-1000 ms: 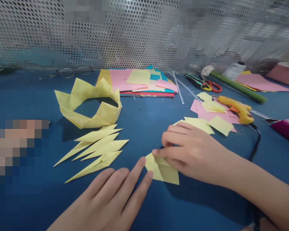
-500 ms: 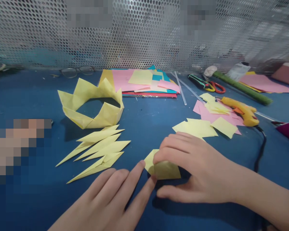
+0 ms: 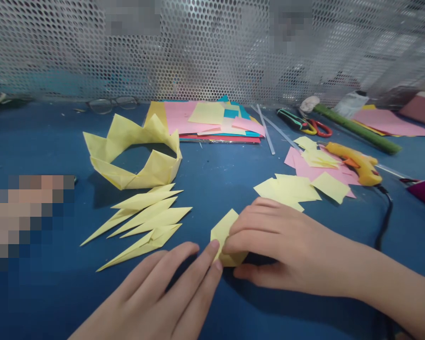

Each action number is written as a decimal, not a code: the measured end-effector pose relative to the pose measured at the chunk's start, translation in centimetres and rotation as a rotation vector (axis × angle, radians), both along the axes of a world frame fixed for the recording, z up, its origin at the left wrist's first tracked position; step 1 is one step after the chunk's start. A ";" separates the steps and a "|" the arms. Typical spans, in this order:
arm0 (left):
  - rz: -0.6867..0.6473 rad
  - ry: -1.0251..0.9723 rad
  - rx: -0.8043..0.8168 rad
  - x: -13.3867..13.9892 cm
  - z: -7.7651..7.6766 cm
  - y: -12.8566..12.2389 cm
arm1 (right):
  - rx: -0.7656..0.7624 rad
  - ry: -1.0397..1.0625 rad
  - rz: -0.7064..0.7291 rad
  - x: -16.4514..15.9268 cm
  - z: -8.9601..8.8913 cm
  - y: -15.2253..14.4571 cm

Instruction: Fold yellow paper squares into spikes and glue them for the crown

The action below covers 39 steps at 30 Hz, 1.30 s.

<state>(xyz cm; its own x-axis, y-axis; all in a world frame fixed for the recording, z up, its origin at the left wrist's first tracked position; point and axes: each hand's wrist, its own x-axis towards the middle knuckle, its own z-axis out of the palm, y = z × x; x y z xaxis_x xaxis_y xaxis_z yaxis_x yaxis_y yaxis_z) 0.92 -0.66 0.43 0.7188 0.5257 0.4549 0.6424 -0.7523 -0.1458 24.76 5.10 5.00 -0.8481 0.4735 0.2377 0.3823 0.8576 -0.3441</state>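
yellow sheet: one, partly folded, between the two hands, toward the near edge of the blue tabletop, right of the folded pieces.
latest change: over the last half second its upper point had swung further toward the far edge, and less of it showed at the right.
bearing on the work: judged a turn or fold in progress; the paper seemed not to be lying flat.
left hand: palm down, reaching in from the near edge; fingers loosely spread, two tips on the sheet's left edge, no pinch visible.
right hand: came from the right edge, fingers curled over the sheet, thumb apart below them; whether it pinched the paper could not be told.
folded pieces: yellow, pointed, grouped left of the sheet.
paper ring: yellow, peaked, just beyond the folded pieces.
loose sheets: yellow, beyond the right hand.
glue gun: yellow, toward the right edge.
paper stack: multicoloured, along the far edge.
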 end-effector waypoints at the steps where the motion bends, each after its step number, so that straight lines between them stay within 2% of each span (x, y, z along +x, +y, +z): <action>1: 0.007 0.008 -0.019 0.0 -0.1 0.0 | 0.018 0.001 0.023 0.0 0.0 0.1; 10: 0.018 0.049 -0.043 -0.1 -0.3 -0.4 | 0.112 -0.069 0.091 -0.1 0.0 0.1; 15: 0.019 0.033 -0.014 -0.4 -0.4 -0.4 | 0.163 -0.027 0.071 -0.4 -0.3 0.0; 31: 0.019 0.039 0.014 -0.1 0.7 0.1 | 0.056 0.099 0.027 -0.9 -0.9 0.2; 35: 0.017 0.038 0.036 -0.1 0.5 0.5 | 0.059 0.109 0.021 -0.9 -1.0 0.2; 39: -0.041 0.041 0.012 -0.2 0.3 1.1 | 0.052 0.120 0.012 -0.7 -1.1 0.2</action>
